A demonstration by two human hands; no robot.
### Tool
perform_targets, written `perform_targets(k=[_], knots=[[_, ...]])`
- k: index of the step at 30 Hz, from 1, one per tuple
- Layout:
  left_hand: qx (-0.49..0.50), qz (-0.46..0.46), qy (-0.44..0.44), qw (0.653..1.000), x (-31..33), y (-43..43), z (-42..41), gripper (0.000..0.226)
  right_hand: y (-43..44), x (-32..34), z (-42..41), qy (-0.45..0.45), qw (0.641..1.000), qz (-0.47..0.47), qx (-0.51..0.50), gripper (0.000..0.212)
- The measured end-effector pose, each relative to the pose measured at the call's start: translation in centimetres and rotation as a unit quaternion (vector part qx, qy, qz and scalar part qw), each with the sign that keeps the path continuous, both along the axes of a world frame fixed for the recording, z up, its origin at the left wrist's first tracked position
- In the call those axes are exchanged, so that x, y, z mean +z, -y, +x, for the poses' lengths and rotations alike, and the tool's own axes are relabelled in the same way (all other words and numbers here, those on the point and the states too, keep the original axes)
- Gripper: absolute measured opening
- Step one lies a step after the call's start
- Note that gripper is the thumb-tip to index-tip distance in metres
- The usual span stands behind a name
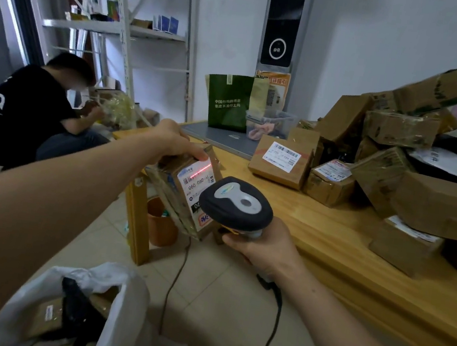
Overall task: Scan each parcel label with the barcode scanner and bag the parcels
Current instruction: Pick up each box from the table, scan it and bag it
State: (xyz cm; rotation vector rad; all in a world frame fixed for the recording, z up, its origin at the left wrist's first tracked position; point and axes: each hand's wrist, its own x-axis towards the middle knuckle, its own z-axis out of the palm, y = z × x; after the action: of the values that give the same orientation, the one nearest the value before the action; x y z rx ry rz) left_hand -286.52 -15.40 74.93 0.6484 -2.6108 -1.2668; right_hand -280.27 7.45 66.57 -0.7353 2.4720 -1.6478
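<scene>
Fingers (198, 155) of the left hand (172, 139) are clamped over the top edge of a small cardboard parcel (172, 191), holding it up tilted just off the near left corner of the wooden surface (314, 242), so it's hanging over the tiled floor, not resting on anything. Its white label (195, 186) faces the camera, and a red scan line (203, 169) sits across the top part of it. The right hand (261, 247) has its fingers (230, 241) wrapped round the handle of the barcode scanner (236, 203), whose dark head is right in front of the label and covers its lower right corner. The scanner's black cable (271, 323) trails down toward the bottom edge. Down at the bottom left there's an open white bag (122, 304) with a brown box and something black already inside. Over on the right of the surface is a messy pile of boxes (398, 154), some with labels up. A green paper bag (228, 100) stands at the far end, and a person in a black shirt (32, 109) sits by the metal shelf (112, 28).
</scene>
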Motion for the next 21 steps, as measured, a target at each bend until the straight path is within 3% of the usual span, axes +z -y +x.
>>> perform_targets(k=[9, 12, 18, 21], knots=[[0.007, 0.002, -0.004, 1.000, -0.9, 1.5, 0.1, 0.066, 1.2, 0.6, 1.0, 0.017, 0.999, 0.030, 0.021, 0.028], [0.016, 0.008, -0.006, 1.000, -1.1, 2.0, 0.2, 0.066, 1.6, 0.4, 0.9, 0.015, 0.999, 0.032, 0.026, 0.034], [0.027, 0.016, -0.002, 1.000, -2.4, 3.7, 1.5, 0.073, 3.0, -0.7, 0.6, 0.079, 0.996, -0.015, 0.029, 0.046], [0.064, -0.005, 0.007, 0.998, -4.8, 6.2, 3.8, 0.069, 4.1, -2.1, 0.5, 0.117, 0.992, -0.013, 0.035, 0.039]])
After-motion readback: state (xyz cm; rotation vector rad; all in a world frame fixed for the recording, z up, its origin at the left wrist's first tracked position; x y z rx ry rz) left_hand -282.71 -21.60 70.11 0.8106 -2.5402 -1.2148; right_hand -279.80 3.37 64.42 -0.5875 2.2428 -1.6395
